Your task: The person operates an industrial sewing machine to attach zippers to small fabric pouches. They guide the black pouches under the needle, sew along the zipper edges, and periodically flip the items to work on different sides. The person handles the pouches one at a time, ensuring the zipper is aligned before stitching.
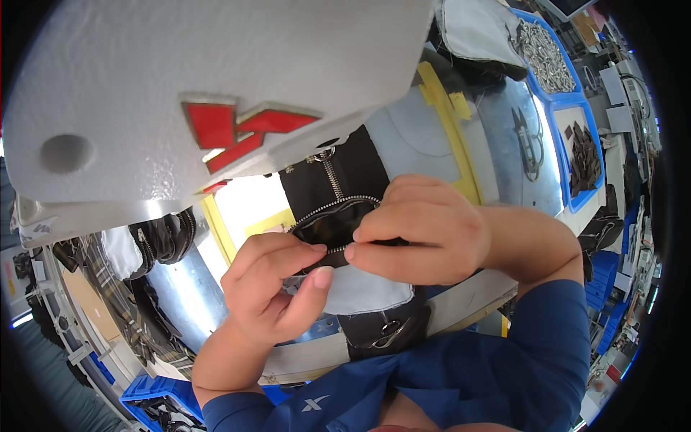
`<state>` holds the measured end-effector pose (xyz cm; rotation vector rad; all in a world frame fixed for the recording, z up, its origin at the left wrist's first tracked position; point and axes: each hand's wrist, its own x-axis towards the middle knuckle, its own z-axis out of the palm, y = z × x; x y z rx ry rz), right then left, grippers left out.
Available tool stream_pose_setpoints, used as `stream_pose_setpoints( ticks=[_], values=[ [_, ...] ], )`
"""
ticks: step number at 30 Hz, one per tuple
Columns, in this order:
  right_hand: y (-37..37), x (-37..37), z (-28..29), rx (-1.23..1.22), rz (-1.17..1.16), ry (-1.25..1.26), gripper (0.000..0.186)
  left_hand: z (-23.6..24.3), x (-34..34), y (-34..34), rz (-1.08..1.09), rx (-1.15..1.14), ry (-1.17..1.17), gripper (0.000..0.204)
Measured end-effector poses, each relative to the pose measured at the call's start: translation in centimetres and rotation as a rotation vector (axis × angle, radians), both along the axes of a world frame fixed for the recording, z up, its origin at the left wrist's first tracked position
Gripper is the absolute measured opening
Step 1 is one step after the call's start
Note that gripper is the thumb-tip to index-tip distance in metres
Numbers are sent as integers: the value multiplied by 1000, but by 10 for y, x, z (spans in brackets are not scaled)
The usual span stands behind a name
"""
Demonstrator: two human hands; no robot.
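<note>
A black zippered pouch (pixel 332 188) lies under the sewing machine's arm, its silver-toothed zipper spread into an oval mouth. Pale lining cloth (pixel 374 289) spreads out below that mouth. At the mouth's lower left edge, my left hand (pixel 270 284) is bent, with thumb and forefinger on either side of the edge. My right hand (pixel 432 234) pinches the zipper edge at the right of the mouth, other fingers curled over the black cloth. A small metal pull hangs on the lower black part (pixel 385 331), near my shirt. The machine's needle area is hidden.
The grey sewing machine head (pixel 288 57) fills the upper left. Yellow tape strips (pixel 450 137) edge the work plate. Scissors (pixel 529 144) lie on the right, beside blue trays of metal parts (pixel 543 57) and dark pieces (pixel 583 158). More black pouches (pixel 165 237) sit at left.
</note>
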<state>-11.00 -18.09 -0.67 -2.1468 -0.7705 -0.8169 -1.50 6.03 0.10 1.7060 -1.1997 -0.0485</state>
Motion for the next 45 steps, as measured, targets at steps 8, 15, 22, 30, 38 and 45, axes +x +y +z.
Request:
stream_pose_setpoints(
  ticks=[8, 15, 22, 30, 38, 45],
  values=[
    [-2, 0, 3, 92, 0, 165, 20, -7, 0, -2, 20, -17, -132, 26],
    [-1, -2, 4, 79, -23, 196, 22, -8, -1, -2, 33, -12, -150, 27],
    [-1, -4, 5, 76, -22, 197, 19, 0, 0, -4, 14, 7, -97, 26],
    [2, 0, 3, 200, -27, 366, 14, -4, -2, -7, 39, 15, -69, 18],
    [2, 7, 6, 328, -69, 595, 13, -11, -1, -10, 109, 122, 196, 11],
    [4, 10, 0, 250, -95, 621, 9, -14, -2, -16, 140, 146, 222, 10]
  ],
)
